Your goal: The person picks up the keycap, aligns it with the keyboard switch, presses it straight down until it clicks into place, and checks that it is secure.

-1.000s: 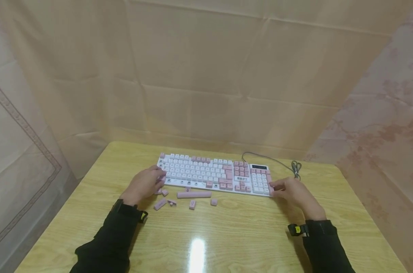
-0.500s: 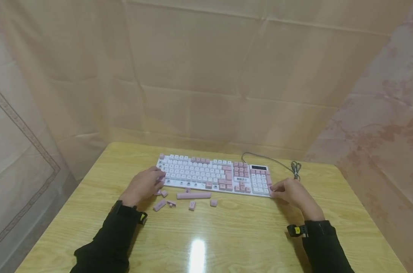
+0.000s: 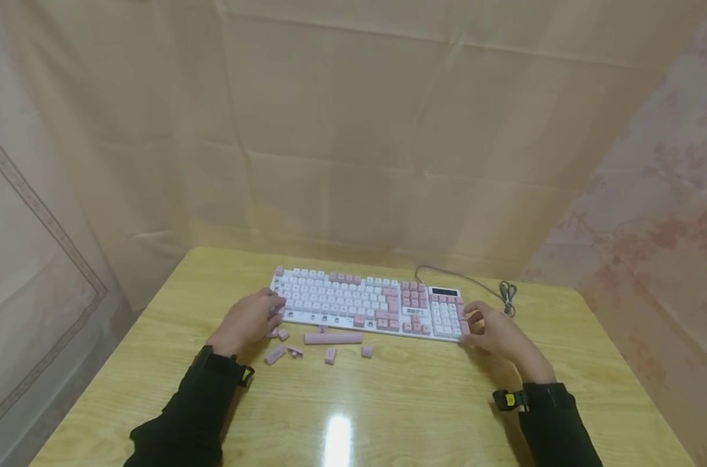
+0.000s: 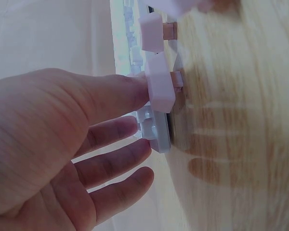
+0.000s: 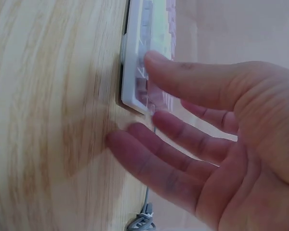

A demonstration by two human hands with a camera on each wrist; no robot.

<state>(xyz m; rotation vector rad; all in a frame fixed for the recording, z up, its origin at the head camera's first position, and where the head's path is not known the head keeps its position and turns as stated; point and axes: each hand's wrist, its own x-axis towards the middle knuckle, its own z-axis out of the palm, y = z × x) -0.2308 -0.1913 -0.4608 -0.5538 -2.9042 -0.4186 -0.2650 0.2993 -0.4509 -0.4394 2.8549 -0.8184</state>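
Note:
A white and pink keyboard (image 3: 336, 299) lies on the wooden table, with some bare key spots along its front row. My left hand (image 3: 250, 322) holds its left end, thumb toward the front corner and fingers along the side. In the left wrist view, a pink keycap (image 4: 160, 84) covers the thumb's tip. At the other end, my right hand (image 3: 496, 334) has thumb and fingers spread beside the number pad; the right wrist view shows the thumb tip over the keyboard's edge (image 5: 130, 82), the fingers loosely bent. Before the keyboard lie a long pink spacebar (image 3: 333, 338) and several loose pink keycaps.
Single keycaps (image 3: 367, 351) lie apart from each other in front. A grey cable (image 3: 508, 292), bundled, runs from the keyboard's back to the right. Bare wooden tabletop (image 3: 423, 402) stretches toward me; a beige cloth (image 3: 353, 149) hangs behind the table.
My right hand's fingers have parted from the thumb and come away from the keyboard's right end. The left hand and keyboard stay in place; the view has tilted slightly.

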